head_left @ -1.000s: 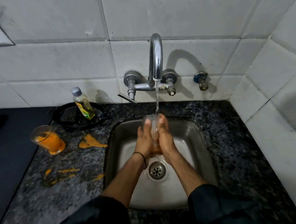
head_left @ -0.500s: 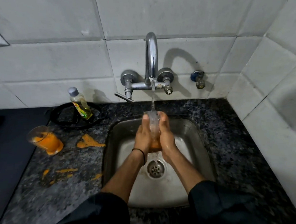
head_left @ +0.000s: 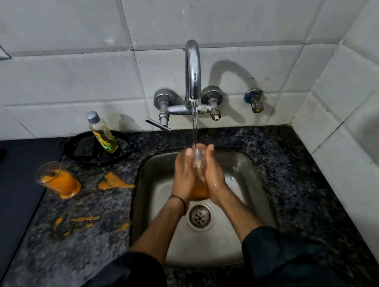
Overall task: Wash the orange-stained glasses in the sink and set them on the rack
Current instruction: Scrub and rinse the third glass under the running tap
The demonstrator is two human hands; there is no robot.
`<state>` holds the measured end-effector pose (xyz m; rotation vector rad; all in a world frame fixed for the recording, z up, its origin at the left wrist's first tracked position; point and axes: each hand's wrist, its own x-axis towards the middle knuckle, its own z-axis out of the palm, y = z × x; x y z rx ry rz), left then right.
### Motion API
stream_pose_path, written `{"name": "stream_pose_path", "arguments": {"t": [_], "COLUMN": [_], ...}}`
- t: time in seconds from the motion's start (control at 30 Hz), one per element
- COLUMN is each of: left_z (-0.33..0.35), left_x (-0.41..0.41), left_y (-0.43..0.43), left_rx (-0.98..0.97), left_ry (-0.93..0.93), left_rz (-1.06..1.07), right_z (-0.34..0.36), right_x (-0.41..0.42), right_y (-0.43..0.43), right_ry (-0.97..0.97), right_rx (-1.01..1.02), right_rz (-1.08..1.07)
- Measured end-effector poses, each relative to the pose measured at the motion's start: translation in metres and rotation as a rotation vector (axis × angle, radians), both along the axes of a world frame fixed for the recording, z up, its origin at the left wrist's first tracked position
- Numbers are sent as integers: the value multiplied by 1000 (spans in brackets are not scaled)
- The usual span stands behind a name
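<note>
Over the steel sink (head_left: 247,168) I hold an orange-stained glass (head_left: 199,188) upright between both palms. My left hand (head_left: 184,177) presses its left side and my right hand (head_left: 215,175) its right side, fingers pointing up along the glass. Water from the tap (head_left: 193,76) runs into its mouth. Orange liquid shows at the glass's bottom. A second glass (head_left: 57,179), tilted and holding orange liquid, stands on the counter at the left.
A bottle of yellow dish liquid (head_left: 102,133) leans in a black round dish (head_left: 85,154) behind the sink's left corner. Orange spills (head_left: 114,183) lie on the dark granite counter. The drain (head_left: 199,216) is under my wrists. A tiled wall closes the right side.
My hands and the glass stay under the tap at about the same place. The stream, thin half a second ago, now runs fuller into the glass.
</note>
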<state>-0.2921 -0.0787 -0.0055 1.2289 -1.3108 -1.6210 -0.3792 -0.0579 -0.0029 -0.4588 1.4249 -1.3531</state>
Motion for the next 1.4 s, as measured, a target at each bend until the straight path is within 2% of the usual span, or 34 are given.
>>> {"name": "stream_pose_path", "arguments": {"t": [0.07,0.1,0.2,0.27,0.33,0.4,0.43,0.47,0.53,0.6,0.67,0.73,0.83,0.9,0.97,1.07,1.13,1.2,1.23,1.33,1.37,1.4], "left_z": [13,18,20,5,-11,-7,-2,1,10,14,10,0,1,5,6,8,10,7,6,14,15,15], "left_x": [-3,-4,-5,-4,1,6,8,9,4,-5,-9,-4,16,26,25,15,9,8,12,30,33,33], "left_y": [-16,-18,-4,9,16,16,16,13,7,7,14,19,11,2,-8,-14,-10,-6,-7,-10,-11,-14], "left_rx": [158,169,-91,-256,-290,-109,20,100,97,-26,-142,-63,326,419,266,-203,-329,-283,-211,161,223,199], "left_ry": [-92,-132,-141,5,120,168,176,172,95,52,104,228,422,476,361,-8,-102,25,100,342,355,311], "left_rz": [23,20,0,-49,-106,-158,-167,-157,-85,33,51,-29,-306,-466,-394,-219,-197,-237,-274,-483,-502,-482], "right_z": [-6,-7,2,13,19,21,22,21,22,20,20,26,36,36,34,29,29,31,32,33,33,33], "right_x": [6,10,14,7,-3,-8,-8,-9,-10,-9,-7,-10,-19,-18,-14,-13,-13,-14,-15,-19,-19,-17], "right_y": [3,4,-2,-12,-20,-23,-22,-22,-22,-24,-26,-31,-31,-27,-25,-26,-27,-30,-31,-31,-31,-31], "right_ry": [53,101,314,417,308,200,228,299,505,777,872,744,328,214,317,670,785,752,673,367,338,347], "right_rx": [-161,-215,-210,-177,-161,-182,-185,-191,-254,-337,-375,-356,-290,-256,-249,-290,-285,-259,-239,-251,-262,-269], "right_rz": [-35,-27,-99,-268,-316,-272,-239,-206,-139,-80,-134,-203,-96,-49,-74,-109,-128,-151,-161,-96,-81,-79]}}
